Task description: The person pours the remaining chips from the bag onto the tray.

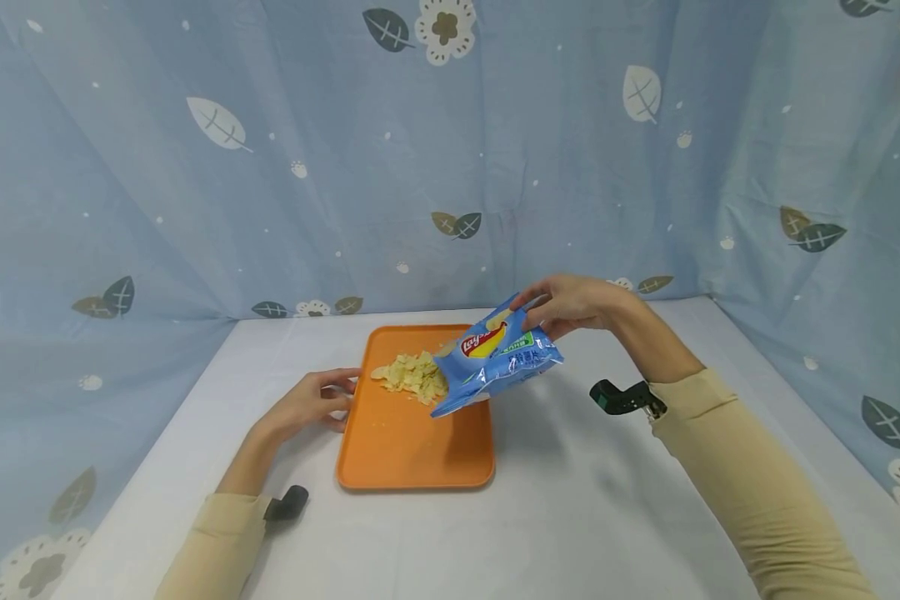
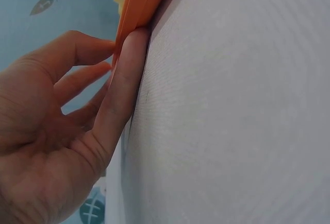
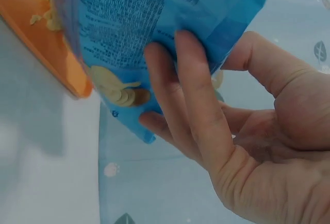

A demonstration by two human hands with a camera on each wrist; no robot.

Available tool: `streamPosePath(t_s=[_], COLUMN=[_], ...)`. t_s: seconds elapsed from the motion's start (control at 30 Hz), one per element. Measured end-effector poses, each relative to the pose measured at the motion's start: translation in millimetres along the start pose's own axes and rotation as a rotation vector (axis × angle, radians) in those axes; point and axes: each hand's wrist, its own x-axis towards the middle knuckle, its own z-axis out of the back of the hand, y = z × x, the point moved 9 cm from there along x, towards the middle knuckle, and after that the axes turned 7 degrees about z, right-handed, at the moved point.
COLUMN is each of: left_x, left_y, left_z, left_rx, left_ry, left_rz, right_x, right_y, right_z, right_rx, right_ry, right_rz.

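A blue bag of potato chips (image 1: 487,357) is tilted, its lower left end down over an orange tray (image 1: 420,454). My right hand (image 1: 576,304) grips the bag's raised end, the thumb on one side. In the right wrist view, several fingers of that right hand (image 3: 206,126) lie against the bag's printed back (image 3: 124,23). Pale yellow potato chips (image 1: 412,375) lie in a heap on the tray by the bag's low end, which hides part of them. At the tray's left edge, my left hand (image 1: 307,406) holds the rim; in the left wrist view its fingers (image 2: 129,74) touch the tray's side (image 2: 142,2).
The tray lies flat on a white-covered table (image 1: 592,517). Behind it hangs a blue curtain (image 1: 330,167) with leaf and flower prints. A black wrist device (image 1: 622,397) sticks out from the right sleeve, another black device (image 1: 288,503) from the left.
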Motion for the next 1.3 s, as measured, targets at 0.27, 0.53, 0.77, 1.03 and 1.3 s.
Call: streamPosePath(t_s=[0.27, 0.53, 0.77, 1.03, 1.3], left_x=[1.9, 0.3, 0.7, 0.1, 1.2], left_y=[1.1, 1.6, 2.1, 0.0, 1.2], left_z=[-0.3, 0.5, 0.9, 0.2, 0.2], left_rx=[-0.009, -0.007, 0.009, 0.001, 0.008], left_ry=[-0.005, 0.002, -0.006, -0.003, -0.014], left_rz=[0.003, -0.003, -0.002, -0.004, 0.012], right_x=[-1.9, -1.4, -0.1, -0.5, -0.7], right_y=[0, -3, -7, -10, -13], right_z=[0, 0, 1, 3, 3], right_rx=[0.002, 0.013, 0.012, 0.016, 0.02], right_ry=[0.002, -0.008, -0.023, -0.063, -0.064], right_rz=[0.022, 0.027, 0.022, 0.026, 0.023])
